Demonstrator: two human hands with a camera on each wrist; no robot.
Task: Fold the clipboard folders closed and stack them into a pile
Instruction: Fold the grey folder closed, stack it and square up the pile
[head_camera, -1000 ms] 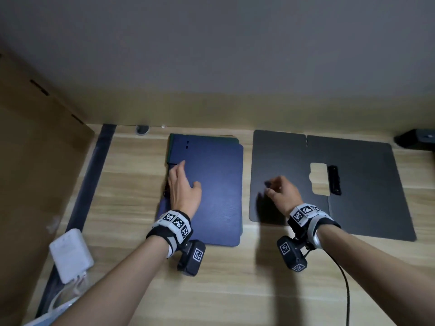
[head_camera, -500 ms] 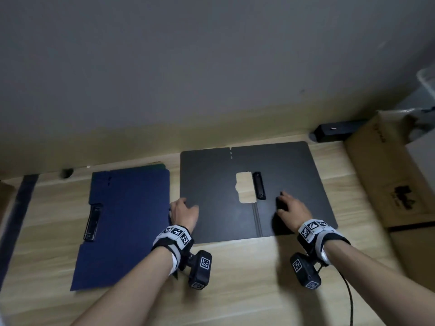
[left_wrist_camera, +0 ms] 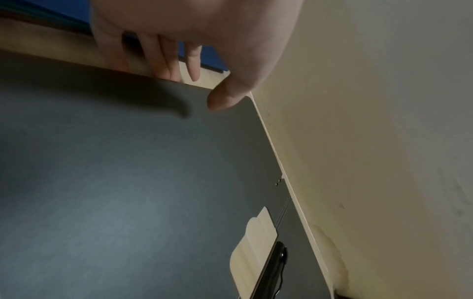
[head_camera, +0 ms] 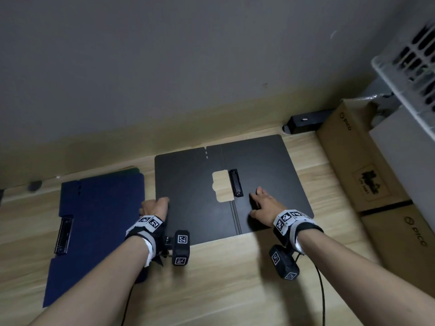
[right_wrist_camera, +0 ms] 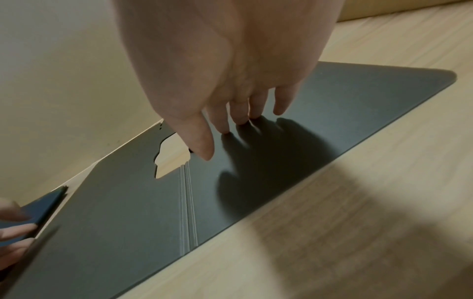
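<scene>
Black folder [head_camera: 193, 184]: left hand [head_camera: 154, 207] now grips its edge, right hand [head_camera: 263, 204] presses flat.

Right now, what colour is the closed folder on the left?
Dark navy blue folder, with a black clip on its left edge; clearest in the head view.

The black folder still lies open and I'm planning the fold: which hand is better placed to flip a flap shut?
Left, probably. The left hand has its fingers at the black folder's outer left edge, thumb on top. The right hand only rests fingertips flat on the clip-side panel.
</scene>
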